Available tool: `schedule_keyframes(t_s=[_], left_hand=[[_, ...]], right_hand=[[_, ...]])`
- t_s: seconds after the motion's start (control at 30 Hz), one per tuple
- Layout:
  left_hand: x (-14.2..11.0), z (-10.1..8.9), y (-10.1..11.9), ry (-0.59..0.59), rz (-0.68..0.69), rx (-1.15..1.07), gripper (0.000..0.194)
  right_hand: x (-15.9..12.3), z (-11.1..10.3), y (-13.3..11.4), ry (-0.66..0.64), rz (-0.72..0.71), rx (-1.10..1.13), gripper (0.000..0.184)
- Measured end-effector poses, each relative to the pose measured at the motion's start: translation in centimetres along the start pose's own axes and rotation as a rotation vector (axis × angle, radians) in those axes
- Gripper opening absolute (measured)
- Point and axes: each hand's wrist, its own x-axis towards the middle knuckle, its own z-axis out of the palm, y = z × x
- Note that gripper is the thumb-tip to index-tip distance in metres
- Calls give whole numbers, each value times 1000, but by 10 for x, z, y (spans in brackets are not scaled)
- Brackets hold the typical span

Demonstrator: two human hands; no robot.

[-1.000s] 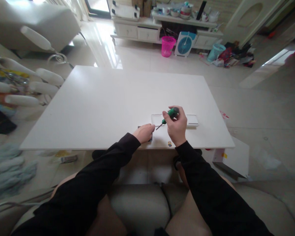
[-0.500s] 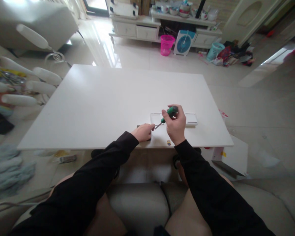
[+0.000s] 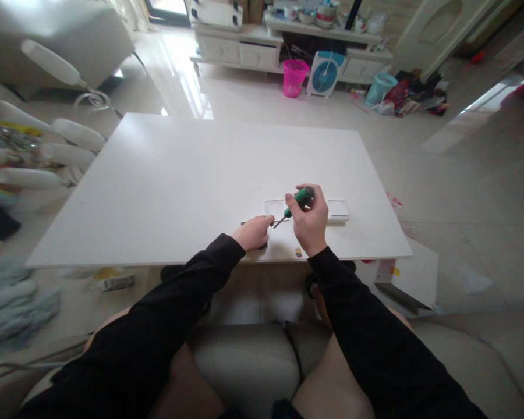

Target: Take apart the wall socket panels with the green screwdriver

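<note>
My right hand (image 3: pixel 311 224) is closed around the green and black handle of a screwdriver (image 3: pixel 304 196). The thin shaft slants down to the left, its tip close to the fingertips of my left hand (image 3: pixel 252 232). That left hand is closed, palm down, over a small dark object (image 3: pixel 262 247) near the table's front edge. Most of the object is hidden beneath the hand, so its kind does not show. Behind both hands lies a clear, shallow plastic case (image 3: pixel 339 209), partly covered by the right hand.
The white table (image 3: pixel 179 186) extends away from me, with a small cartoon sticker (image 3: pixel 298 252) by its front edge. White curled rack arms (image 3: pixel 78 134) stand at its left. Across the floor are a pink basket (image 3: pixel 294 78), a blue fan (image 3: pixel 325 74) and a white cabinet (image 3: pixel 257 55).
The view has shifted slightly. Less of the dark object shows around my left hand. Both hands keep nearly the same pose, with the screwdriver tip still beside the left fingertips.
</note>
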Motion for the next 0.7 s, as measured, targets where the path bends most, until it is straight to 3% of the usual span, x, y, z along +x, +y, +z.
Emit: schedule_keyframes(t_s=[0.4, 0.7], left_hand=[[0, -2, -4, -7, -9, -7, 37], [0, -4, -8, 73, -33, -81, 33]], right_hand=[[1, -1, 1, 20, 3, 12, 27], [2, -2, -1, 13, -4, 5, 28]])
